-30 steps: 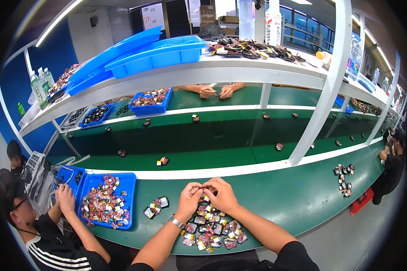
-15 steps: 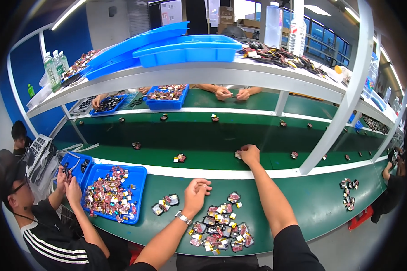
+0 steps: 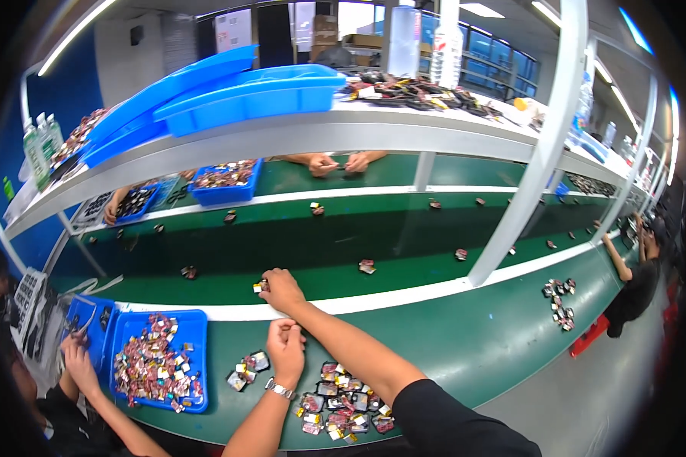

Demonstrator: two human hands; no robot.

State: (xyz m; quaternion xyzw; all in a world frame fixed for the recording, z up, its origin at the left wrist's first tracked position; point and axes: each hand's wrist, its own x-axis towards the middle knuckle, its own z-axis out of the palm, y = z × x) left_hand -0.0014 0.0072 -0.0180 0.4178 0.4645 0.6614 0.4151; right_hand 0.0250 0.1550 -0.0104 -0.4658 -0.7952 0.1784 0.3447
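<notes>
My right hand [image 3: 283,291] reaches across to the green belt, its fingers closed on a small electronic module [image 3: 261,287] with a white and yellow part. Below it, my left hand [image 3: 286,350], with a metal watch on the wrist, has curled fingers over the near green worktop; what they hold, if anything, is hidden. A pile of similar modules [image 3: 341,404], with clear, dark, red and yellow parts, lies by my forearms. To its left sits a smaller cluster of modules [image 3: 248,371]. Another module [image 3: 367,266] rests on the belt to the right of my right hand.
A blue tray [image 3: 203,365] full of small parts stands at left, beside a co-worker's hands [image 3: 80,362]. Over the belt runs a shelf [image 3: 282,139] with blue bins and bottles; its upright post [image 3: 530,167] stands to the right. More modules [image 3: 560,305] lie at the right.
My right hand has moved left along the belt from one module to another, leaving the first behind. The left hand's fingers now point more upward. The view has shifted to the right.
</notes>
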